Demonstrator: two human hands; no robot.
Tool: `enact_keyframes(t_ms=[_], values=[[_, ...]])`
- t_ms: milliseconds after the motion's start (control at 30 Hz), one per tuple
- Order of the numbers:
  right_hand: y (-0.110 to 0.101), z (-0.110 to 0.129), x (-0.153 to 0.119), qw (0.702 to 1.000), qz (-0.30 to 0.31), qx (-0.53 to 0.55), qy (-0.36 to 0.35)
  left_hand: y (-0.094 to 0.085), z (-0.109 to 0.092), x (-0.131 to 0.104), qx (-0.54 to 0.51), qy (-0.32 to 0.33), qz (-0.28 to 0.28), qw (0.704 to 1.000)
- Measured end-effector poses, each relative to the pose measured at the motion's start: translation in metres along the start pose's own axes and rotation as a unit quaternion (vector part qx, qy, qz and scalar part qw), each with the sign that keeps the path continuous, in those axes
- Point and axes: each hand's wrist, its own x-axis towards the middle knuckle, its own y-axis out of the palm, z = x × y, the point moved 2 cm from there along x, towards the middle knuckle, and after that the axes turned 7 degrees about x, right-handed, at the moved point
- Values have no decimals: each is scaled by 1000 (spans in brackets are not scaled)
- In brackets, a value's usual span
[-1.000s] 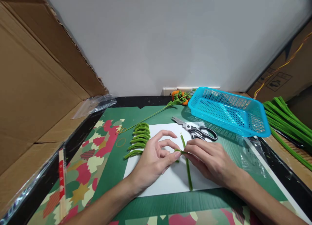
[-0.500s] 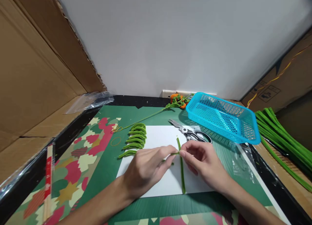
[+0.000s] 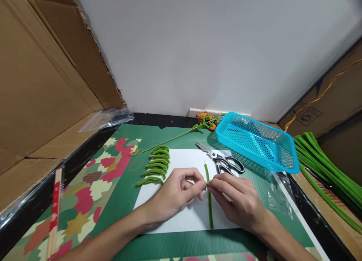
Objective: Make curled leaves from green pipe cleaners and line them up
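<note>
My left hand [image 3: 181, 189] and my right hand [image 3: 240, 199] meet fingertip to fingertip above a white sheet [image 3: 183, 219]. Between them is a small green fuzzy piece [image 3: 207, 185], mostly hidden by the fingers and pinched by both hands. Beneath the fingertips a straight green fuzzy strip [image 3: 210, 212] lies upright on the sheet. Several curved green pieces [image 3: 157, 165] are stacked in a column at the sheet's left edge. Scissors [image 3: 222, 158] with black and grey handles rest just beyond my right hand, their blades slightly apart.
A blue perforated basket [image 3: 256, 161] stands at the back right, beside orange flowers [image 3: 212, 127] on a long green stem. Green fuzzy stems [image 3: 333, 170] lie in a bundle at the far right. Cardboard [image 3: 42, 65] rises at the left, and a wooden stick [image 3: 53, 223] lies near it.
My left hand has turned, its fingers now curled more toward me. My right hand has rolled over, its back facing up. The green piece between them shows less. The view has shifted slightly.
</note>
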Motion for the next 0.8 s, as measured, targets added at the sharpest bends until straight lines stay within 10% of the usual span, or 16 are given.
enact_keyframes(t_ms=[100, 267, 333, 433, 533, 600, 800], values=[[2, -3, 5, 967, 11, 159, 197, -3, -3, -3, 101, 40, -22, 994], [16, -10, 5, 706, 23, 512, 489, -11, -6, -6, 351, 244, -17, 904], [20, -12, 4, 665, 17, 549, 507, -12, -6, -7, 444, 340, -5, 829], [21, -13, 2, 738, 27, 486, 467, -12, -5, -6, 469, 334, -25, 817], [14, -11, 2, 914, 19, 267, 304, -10, -6, -4, 340, 188, -56, 920], [9, -8, 0, 982, 7, 114, 153, -7, -6, -3, 223, 102, -47, 968], [3, -6, -3, 999, 7, -34, -2, -1, 2, 5, -47, -44, 26, 998]])
